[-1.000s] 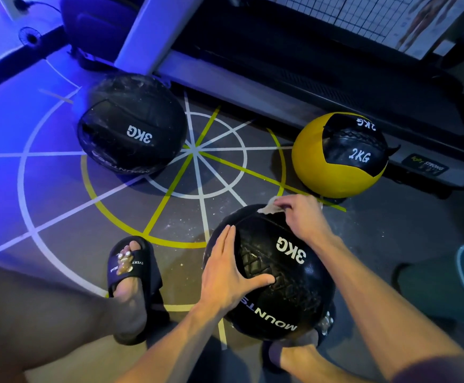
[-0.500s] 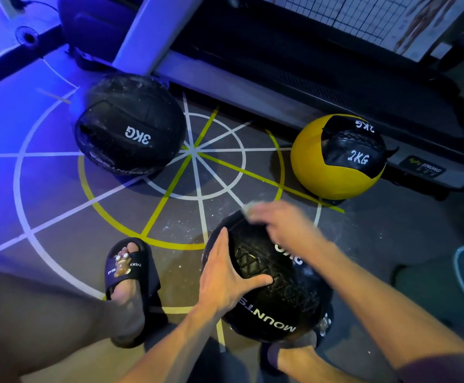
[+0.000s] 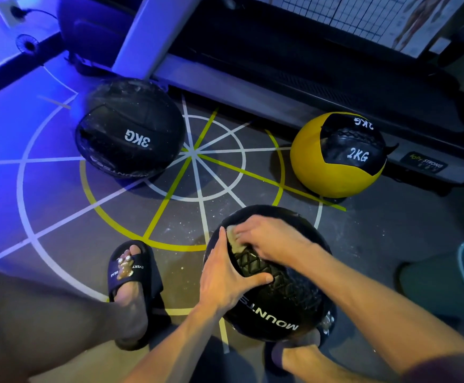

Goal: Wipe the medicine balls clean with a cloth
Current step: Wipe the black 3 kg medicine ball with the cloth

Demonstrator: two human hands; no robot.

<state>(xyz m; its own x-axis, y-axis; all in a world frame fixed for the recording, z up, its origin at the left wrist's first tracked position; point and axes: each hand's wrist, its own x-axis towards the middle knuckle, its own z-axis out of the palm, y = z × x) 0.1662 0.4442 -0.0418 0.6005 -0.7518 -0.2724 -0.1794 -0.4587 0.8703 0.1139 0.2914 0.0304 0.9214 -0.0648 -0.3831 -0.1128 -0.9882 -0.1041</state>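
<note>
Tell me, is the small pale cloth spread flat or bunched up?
Bunched: the pale cloth shows crumpled under the right hand.

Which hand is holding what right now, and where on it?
Right hand presses a small pale cloth onto the near black medicine ball's top. Left hand lies flat against its left side.

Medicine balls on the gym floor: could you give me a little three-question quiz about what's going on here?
1. True or false: the left hand lies flat on the near black ball.
2. The cloth is under which hand? A) left B) right C) neither
3. Fill in: the yellow ball is marked ___ KG.

Key: 1 true. 2 B, the right hand presses it on the ball's top. 3: 2; the far black ball reads 3KG.
</note>
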